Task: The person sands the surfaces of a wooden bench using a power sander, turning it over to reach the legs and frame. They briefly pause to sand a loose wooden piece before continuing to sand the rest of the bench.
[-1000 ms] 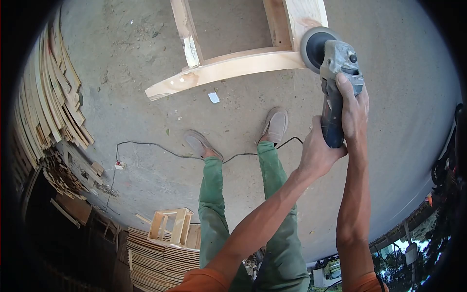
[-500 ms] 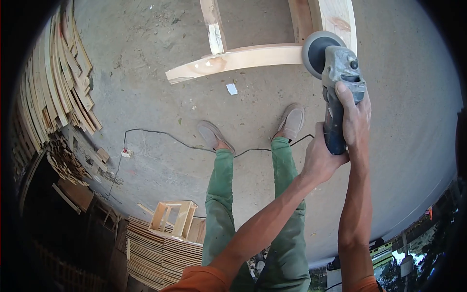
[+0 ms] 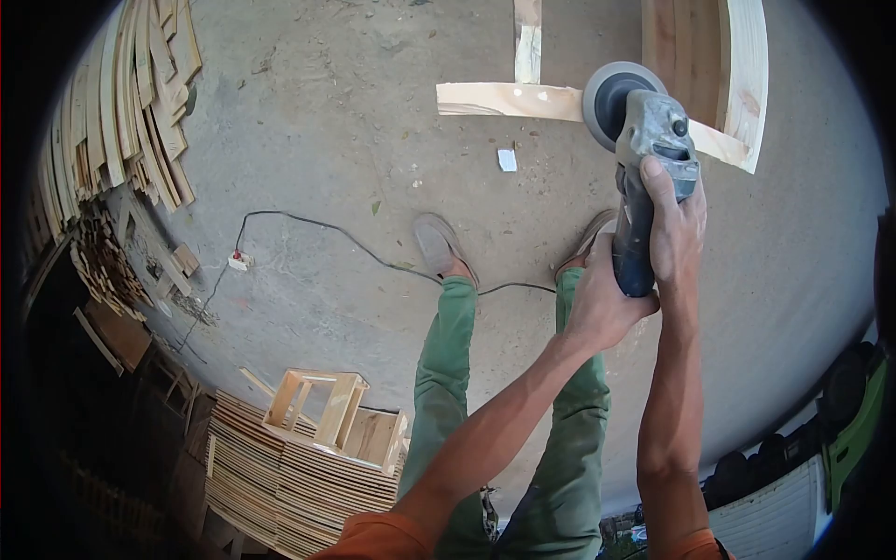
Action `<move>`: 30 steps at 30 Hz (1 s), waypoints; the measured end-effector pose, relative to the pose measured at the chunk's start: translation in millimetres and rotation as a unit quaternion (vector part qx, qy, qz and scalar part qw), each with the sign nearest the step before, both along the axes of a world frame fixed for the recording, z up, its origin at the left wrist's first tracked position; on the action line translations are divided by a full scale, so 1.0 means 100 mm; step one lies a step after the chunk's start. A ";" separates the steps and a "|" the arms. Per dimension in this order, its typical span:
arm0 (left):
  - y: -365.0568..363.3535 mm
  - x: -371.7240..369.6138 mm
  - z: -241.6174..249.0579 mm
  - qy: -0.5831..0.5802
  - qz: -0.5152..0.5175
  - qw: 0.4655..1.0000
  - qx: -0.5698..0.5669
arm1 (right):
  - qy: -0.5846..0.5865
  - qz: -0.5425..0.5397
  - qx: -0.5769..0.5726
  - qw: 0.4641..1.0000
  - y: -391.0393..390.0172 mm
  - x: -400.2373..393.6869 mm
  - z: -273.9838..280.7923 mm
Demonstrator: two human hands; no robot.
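While both arms reach forward from the orange sleeves [image 3: 387, 537], the two hands share an angle grinder [image 3: 644, 187] held out over the concrete floor [image 3: 317, 177]. The left forearm slants up and to the right across the green trousers [image 3: 448, 345], its elbow low, and the left hand [image 3: 607, 303] wraps the rear end of the dark handle from the left side, its grip closed on it. Nearly straight, the right arm runs almost vertically up the view; the right hand [image 3: 677, 219] lies along the right side of the body, just behind the gear head, its thumb pressed lengthwise on top and its grip closed around the tool. The two wrists are close together, the left one lower. The grinder points away from the person, its round disc [image 3: 607, 103] overlapping the pale rail [image 3: 509, 100] of a wooden frame [image 3: 747, 84] at the top of the view; whether disc and wood touch, I cannot tell. A white scrap [image 3: 507, 161] lies on the floor below the rail, and a black cord [image 3: 345, 231] runs behind the shoes [image 3: 439, 245] to a small socket block [image 3: 240, 261] on the left.
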State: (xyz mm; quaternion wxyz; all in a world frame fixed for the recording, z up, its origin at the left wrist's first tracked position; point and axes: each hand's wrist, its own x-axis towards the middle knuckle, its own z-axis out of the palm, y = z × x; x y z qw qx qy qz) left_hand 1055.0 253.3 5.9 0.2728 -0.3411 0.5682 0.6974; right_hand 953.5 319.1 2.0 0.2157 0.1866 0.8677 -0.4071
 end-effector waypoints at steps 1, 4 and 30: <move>-0.06 0.01 -0.01 -0.004 -0.023 1.000 0.002 | 0.012 -0.009 -0.001 1.000 -0.07 0.01 -0.02; -0.16 0.10 0.02 -0.009 -0.026 1.000 0.004 | -0.018 -0.014 -0.033 0.999 -0.17 0.08 0.00; -1.58 0.52 0.00 -0.015 0.049 0.999 0.005 | -0.007 0.053 -0.017 0.998 -1.77 0.42 0.01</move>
